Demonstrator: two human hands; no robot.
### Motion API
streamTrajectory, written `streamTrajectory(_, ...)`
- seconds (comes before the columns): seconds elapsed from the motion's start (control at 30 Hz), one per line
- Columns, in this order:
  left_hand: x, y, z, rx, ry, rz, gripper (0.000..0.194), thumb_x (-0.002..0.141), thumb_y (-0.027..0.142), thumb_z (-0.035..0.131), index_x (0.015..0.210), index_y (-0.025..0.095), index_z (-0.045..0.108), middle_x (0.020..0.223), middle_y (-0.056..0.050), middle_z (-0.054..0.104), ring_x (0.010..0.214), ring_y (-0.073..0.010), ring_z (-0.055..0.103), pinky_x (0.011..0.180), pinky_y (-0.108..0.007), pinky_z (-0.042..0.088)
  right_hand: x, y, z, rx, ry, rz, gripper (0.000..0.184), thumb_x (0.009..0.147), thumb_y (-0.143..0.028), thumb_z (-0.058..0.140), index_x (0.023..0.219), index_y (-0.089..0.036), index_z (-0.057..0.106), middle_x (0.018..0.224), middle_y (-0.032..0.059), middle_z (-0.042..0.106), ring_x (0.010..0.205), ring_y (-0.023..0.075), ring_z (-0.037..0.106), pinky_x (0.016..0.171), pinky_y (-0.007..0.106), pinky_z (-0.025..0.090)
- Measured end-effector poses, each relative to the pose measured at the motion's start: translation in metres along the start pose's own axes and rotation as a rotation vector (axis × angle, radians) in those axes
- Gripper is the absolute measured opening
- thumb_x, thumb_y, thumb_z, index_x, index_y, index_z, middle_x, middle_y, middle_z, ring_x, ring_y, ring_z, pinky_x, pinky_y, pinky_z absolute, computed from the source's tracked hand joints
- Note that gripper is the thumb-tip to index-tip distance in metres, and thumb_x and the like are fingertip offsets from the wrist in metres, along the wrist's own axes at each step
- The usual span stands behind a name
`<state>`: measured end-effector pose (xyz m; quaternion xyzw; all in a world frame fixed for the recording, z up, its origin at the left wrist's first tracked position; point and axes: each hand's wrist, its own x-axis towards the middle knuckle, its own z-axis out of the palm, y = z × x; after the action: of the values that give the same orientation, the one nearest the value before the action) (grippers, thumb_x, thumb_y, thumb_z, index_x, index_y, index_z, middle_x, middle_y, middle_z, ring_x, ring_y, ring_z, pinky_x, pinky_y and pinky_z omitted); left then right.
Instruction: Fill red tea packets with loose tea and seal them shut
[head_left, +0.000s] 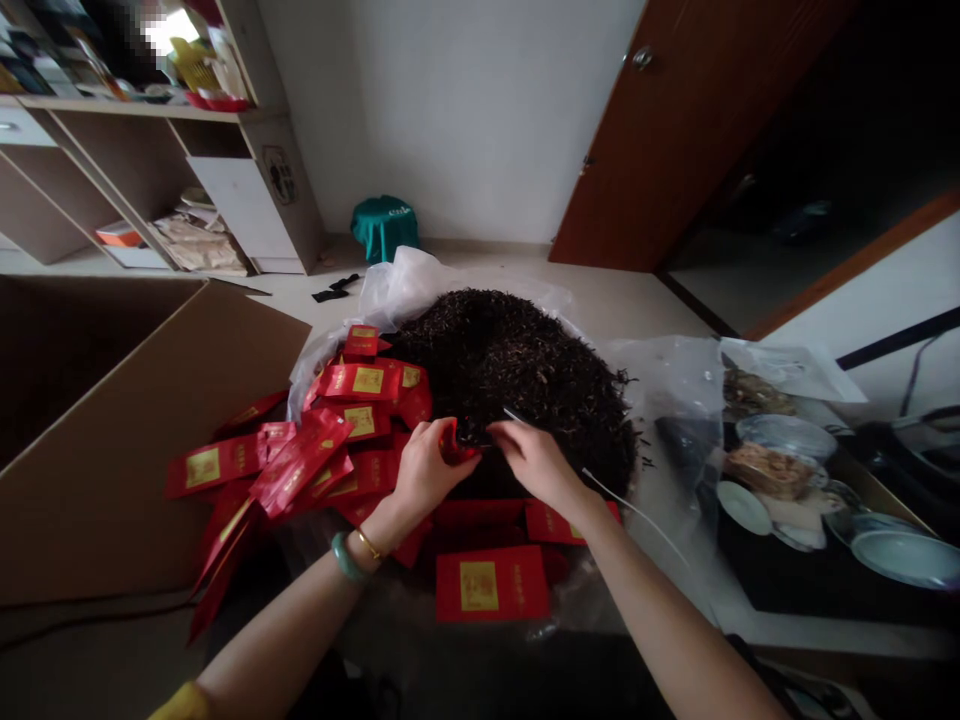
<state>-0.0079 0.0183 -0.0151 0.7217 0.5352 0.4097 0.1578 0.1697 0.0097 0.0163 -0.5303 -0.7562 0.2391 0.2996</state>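
Red pouch (451,444) is gripped in the left hand (429,462), fingers and thumb wrapped around it, just over the near left part of the heap of dark dried leaves (517,345). Thin pale-ended implement (512,414) is pinched in the right hand (529,456), fingers together; its working end is blurred, so its shape can't be told. Key relation: the pouch lies directly to the left of the right fingertips, near them, at about the same depth from the body, with its visible edge on the side facing the right hand. Pouch is carried by the left hand; right hand is the nearer of the two to the middle of the heap, which rises ahead of both and slightly to the right. Long axis of the pouch is mostly covered by fingers, can't be read reliably. Whether leaf is inside or only behind it can't be told either. Heap is spread over clear plastic sheeting (409,275). Pile of red packets (360,420) is banked to the left of the left hand, beside a cardboard box (150,450); another packet (493,585) is laid flat on the near side, below the gap between the forearms.
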Motion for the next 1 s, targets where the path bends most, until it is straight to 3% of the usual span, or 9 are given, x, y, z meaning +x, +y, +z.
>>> streamTrajectory(0.1, 0.001, -0.002, 0.000, -0.005, 0.016, -0.001, 0.047, 0.061, 0.028, 0.078, 0.103, 0.019, 0.059, 0.090, -0.003, 0.064, 0.079, -0.0191, 0.063, 0.065, -0.029, 0.055, 0.001, 0.020, 0.021, -0.140, -0.294, 0.036, 0.033, 0.083, -0.009, 0.050, 0.110, -0.021, 0.064, 0.112, 0.0084, 0.068, 0.106, 0.0228, 0.062, 0.092, 0.036, 0.047)
streamTrajectory(0.3, 0.001, -0.002, 0.000, -0.013, 0.008, 0.003, 0.046, 0.062, 0.024, 0.077, 0.105, 0.020, 0.060, 0.093, -0.004, 0.065, 0.080, -0.0192, 0.063, 0.065, -0.029, 0.055, -0.006, 0.030, 0.045, -0.225, -0.462, 0.060, 0.060, 0.069, -0.017, 0.071, 0.126, -0.022, 0.053, 0.127, 0.0107, 0.056, 0.113, 0.0255, 0.056, 0.093, 0.036, 0.044)
streamTrajectory(0.5, 0.001, -0.003, 0.000, 0.004, -0.015, 0.003, 0.048, 0.062, 0.024, 0.077, 0.105, 0.019, 0.059, 0.091, -0.003, 0.065, 0.080, -0.0192, 0.062, 0.065, -0.029, 0.055, -0.005, 0.024, 0.042, -0.264, -0.512, 0.114, 0.033, 0.069, -0.009, 0.062, 0.100, -0.017, 0.066, 0.102, 0.0102, 0.066, 0.093, 0.0235, 0.063, 0.078, 0.030, 0.046)
streamTrajectory(0.6, 0.001, -0.003, -0.001, 0.012, -0.024, 0.002, 0.048, 0.062, 0.025, 0.077, 0.106, 0.018, 0.059, 0.090, -0.004, 0.064, 0.078, -0.0190, 0.061, 0.065, -0.030, 0.054, 0.000, 0.022, 0.030, -0.229, -0.424, 0.117, 0.027, 0.065, -0.005, 0.060, 0.089, -0.017, 0.067, 0.092, 0.0071, 0.069, 0.085, 0.0212, 0.064, 0.074, 0.028, 0.046)
streamTrajectory(0.83, 0.002, -0.001, -0.002, -0.004, -0.029, 0.009, 0.047, 0.060, 0.023, 0.078, 0.103, 0.019, 0.060, 0.089, -0.003, 0.065, 0.082, -0.0202, 0.061, 0.068, -0.030, 0.054, 0.003, 0.001, -0.025, 0.098, 0.082, 0.068, 0.019, 0.069, -0.018, 0.060, 0.087, -0.019, 0.067, 0.069, -0.0013, 0.065, 0.058, 0.0134, 0.059, 0.059, 0.024, 0.049)
streamTrajectory(1.0, 0.000, 0.003, -0.002, 0.002, -0.070, 0.040, 0.045, 0.062, 0.023, 0.076, 0.104, 0.019, 0.060, 0.093, -0.004, 0.067, 0.088, -0.0213, 0.061, 0.076, -0.033, 0.053, -0.006, -0.026, -0.021, 0.209, 0.208, -0.054, 0.022, 0.073, -0.016, 0.057, 0.092, -0.021, 0.067, 0.085, 0.0022, 0.069, 0.068, 0.0135, 0.063, 0.063, 0.024, 0.054)
